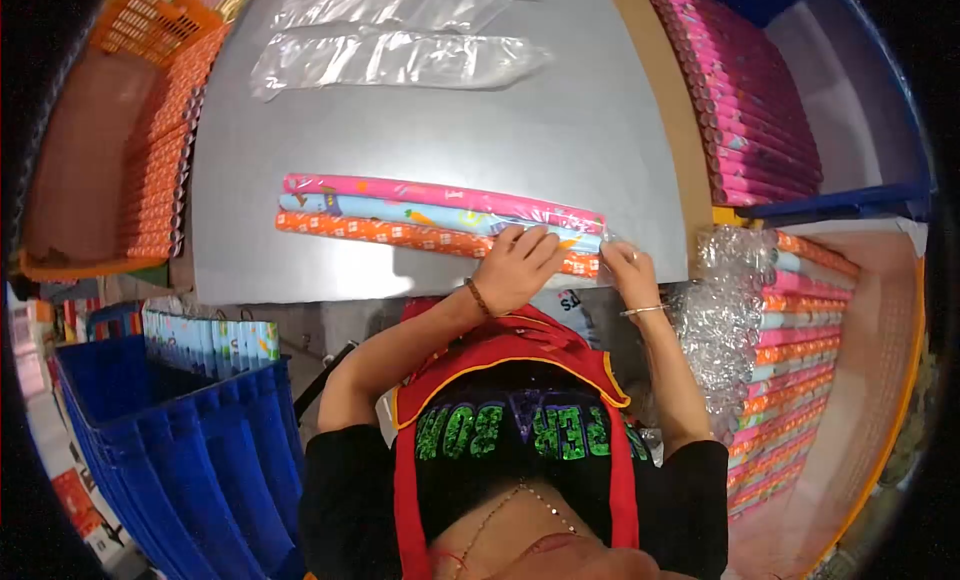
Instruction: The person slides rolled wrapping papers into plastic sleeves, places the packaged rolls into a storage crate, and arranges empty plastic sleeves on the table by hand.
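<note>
Three rolls of wrapping paper, a pink roll (pixel 400 188), a light blue roll (pixel 400 212) and an orange roll (pixel 380 232), lie side by side on the grey table in a clear plastic sleeve (pixel 590 222). My left hand (pixel 518 268) is closed over the rolls near their right end, its fingers bent across the blue and orange ones; the thumb is hidden. At that end, my right hand (pixel 628 270) pinches the edge of the sleeve between thumb and fingers.
Flat clear plastic sleeves (pixel 400 62) lie at the table's far side. Orange rolls (pixel 165 150) fill a crate at left, pink rolls (pixel 750 110) a blue bin at right. Wrapped sets (pixel 795 360) lie in a crate (pixel 870 380) at lower right. A blue crate (pixel 180 450) stands lower left.
</note>
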Motion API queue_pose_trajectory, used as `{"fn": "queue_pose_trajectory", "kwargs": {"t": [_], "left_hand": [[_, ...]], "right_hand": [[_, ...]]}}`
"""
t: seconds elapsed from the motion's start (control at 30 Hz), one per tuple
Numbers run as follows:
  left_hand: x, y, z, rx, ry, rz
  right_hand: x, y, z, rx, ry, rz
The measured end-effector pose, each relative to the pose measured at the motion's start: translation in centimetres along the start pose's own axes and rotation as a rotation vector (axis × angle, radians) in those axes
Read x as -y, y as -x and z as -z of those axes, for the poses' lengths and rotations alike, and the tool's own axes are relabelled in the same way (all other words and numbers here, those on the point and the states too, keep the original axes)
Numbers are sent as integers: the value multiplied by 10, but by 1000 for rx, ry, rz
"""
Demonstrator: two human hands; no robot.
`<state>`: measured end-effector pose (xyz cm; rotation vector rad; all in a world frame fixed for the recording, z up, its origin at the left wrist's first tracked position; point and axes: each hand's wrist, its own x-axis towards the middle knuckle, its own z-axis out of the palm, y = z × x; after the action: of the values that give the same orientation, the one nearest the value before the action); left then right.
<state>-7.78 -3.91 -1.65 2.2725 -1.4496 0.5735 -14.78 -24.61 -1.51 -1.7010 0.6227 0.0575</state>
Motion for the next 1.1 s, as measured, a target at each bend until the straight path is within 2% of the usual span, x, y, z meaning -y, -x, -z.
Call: {"fn": "queue_pose_trajectory", "kwargs": {"t": [0.07,0.23,0.37,0.5,0.77,0.9,0.97,1.03,1.07,1.1], "left_hand": [[0,1,1,0,7,0],[1,1,1,-17,-29,6],[2,0,2,19,-38,22],[0,1,1,-35,-1,24],[-4,8,-4,-60,-30,11],[-5,7,-4,-34,-11,26],[-4,5,-2,-58,-19,30],[-4,5,-1,-26,-19,27],[-3,5,-4,-60,-19,26],[-3,5,-4,-59,-23,31]], "right_hand": [[12,5,4,78,-76,-174],[15,7,-1,24,-148,-112],[5,0,-2,65,38,-8],[1,-3,-7,18,35,32],[20,-12,3,188,6,-128],[33,-16,0,197,23,-186],[19,-20,8,237,27,-153],[30,-8,5,144,172,-60],[14,-11,7,154,211,40],[10,-10,5,160,212,41]]}}
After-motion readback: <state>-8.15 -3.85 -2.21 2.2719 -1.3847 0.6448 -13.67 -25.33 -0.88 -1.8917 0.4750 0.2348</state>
